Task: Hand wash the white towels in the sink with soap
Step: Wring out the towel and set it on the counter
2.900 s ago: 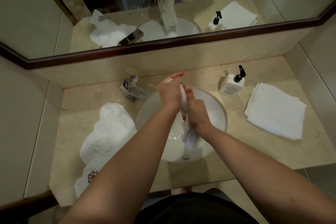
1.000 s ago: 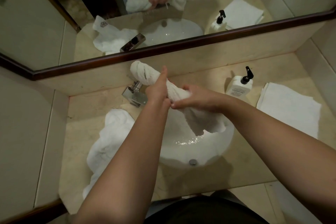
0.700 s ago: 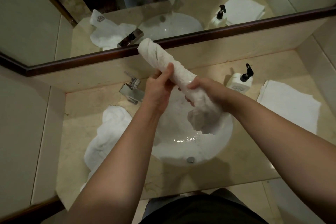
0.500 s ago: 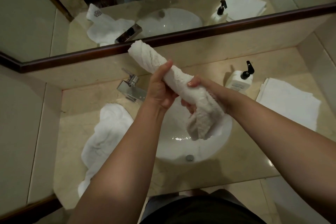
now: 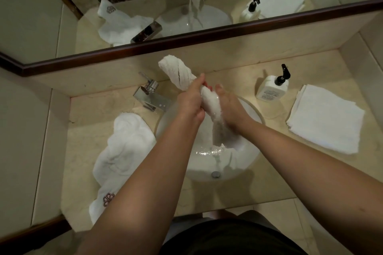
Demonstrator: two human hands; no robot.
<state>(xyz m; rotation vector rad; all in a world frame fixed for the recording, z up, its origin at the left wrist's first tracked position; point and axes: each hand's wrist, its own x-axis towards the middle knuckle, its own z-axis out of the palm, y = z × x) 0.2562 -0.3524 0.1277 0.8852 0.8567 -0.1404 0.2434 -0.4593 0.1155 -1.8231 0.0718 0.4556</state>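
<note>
Wringing is under way above the sink (image 5: 251,157), where a twisted white towel (image 5: 182,74) is held as a rope between both hands. Its long axis is seen to run diagonally, from a free twisted end raised toward the mirror (image 5: 186,44) at upper left, down through the grip, to a loose tail hanging over the bowl just above a small pool of water. The left hand (image 5: 191,101) is clenched around the upper middle of the roll, fingers wrapped over it; the right hand (image 5: 230,107) is closed around the stretch just below, so the two grips sit almost touching, with the right hand the nearer to the dripping tail. Water is shown streaming from the cloth in the mirror's reflection. A crumpled towel (image 5: 124,151) is left on the counter to the left of the basin, a folded towel (image 5: 325,119) to the right, and a soap bottle (image 5: 271,90) stands beside the fold. The next move is judged to depend on opposite twists along that slanted axis, kept over the bowl.
</note>
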